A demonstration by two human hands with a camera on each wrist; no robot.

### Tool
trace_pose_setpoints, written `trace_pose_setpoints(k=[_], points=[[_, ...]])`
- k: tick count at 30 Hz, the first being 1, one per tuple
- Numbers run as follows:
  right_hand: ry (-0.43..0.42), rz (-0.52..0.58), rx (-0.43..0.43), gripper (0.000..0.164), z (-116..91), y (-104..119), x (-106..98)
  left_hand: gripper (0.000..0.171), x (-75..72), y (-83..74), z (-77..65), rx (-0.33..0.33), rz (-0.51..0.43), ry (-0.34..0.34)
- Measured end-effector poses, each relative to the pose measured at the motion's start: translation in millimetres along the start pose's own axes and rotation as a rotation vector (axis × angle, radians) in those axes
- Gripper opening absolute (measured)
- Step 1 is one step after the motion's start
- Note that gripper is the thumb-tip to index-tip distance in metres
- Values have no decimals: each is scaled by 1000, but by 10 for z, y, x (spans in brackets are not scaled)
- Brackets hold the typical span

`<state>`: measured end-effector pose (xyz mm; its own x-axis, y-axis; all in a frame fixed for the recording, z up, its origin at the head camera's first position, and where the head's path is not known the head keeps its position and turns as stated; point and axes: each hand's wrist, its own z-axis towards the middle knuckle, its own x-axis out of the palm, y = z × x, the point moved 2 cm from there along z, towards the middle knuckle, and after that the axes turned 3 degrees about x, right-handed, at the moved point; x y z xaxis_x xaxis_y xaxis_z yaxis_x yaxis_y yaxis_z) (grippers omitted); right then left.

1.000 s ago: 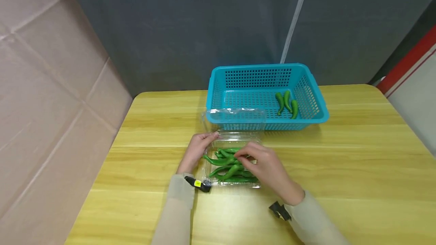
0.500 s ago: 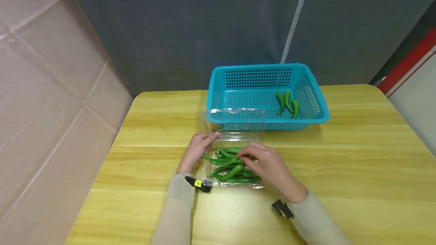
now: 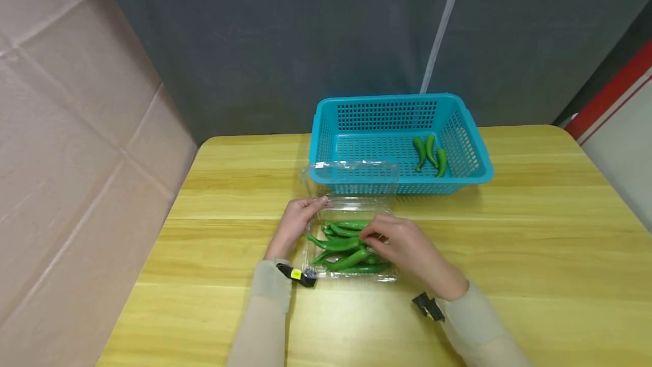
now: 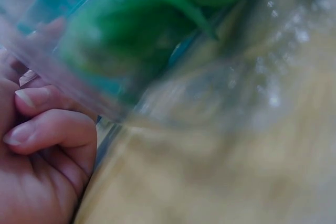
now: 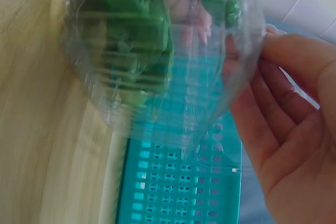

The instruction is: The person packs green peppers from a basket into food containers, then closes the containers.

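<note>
A clear plastic clamshell box (image 3: pixel 354 205) lies open on the table with several green chili peppers (image 3: pixel 351 259) in its base. My left hand (image 3: pixel 295 221) grips the box's left side, thumb at the rim near the hinge. Curled fingers (image 4: pixel 58 129) show beside the clear wall in the left wrist view. Over the right part of the base, my right hand (image 3: pixel 404 245) pinches one green chili pepper (image 3: pixel 333 244) at its stem end, thumb and forefinger together. In the right wrist view, the clear box wall partly covers those fingertips (image 5: pixel 233 61).
A blue perforated basket (image 3: pixel 479 171) stands behind the box, with 3 green chili peppers (image 3: pixel 430 152) at its right end. The raised clear lid (image 3: pixel 351 177) overlaps the basket's front. A dark panel (image 3: pixel 305 44) borders the wooden table's (image 3: pixel 509 242) back edge.
My right hand has shifted slightly to the right, and the pinched chili pepper has moved a little the same way. The box's right edge has also shifted right. My left hand has stayed in place.
</note>
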<state>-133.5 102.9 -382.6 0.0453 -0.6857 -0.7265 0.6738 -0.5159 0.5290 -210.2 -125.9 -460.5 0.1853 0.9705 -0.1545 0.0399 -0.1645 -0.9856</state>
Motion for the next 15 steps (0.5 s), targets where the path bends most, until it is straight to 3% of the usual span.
trace_pose_setpoints(k=[15], points=[[186,-113,100,9,-4,-31,-10,43,-17,3,4,-25,-3,9]])
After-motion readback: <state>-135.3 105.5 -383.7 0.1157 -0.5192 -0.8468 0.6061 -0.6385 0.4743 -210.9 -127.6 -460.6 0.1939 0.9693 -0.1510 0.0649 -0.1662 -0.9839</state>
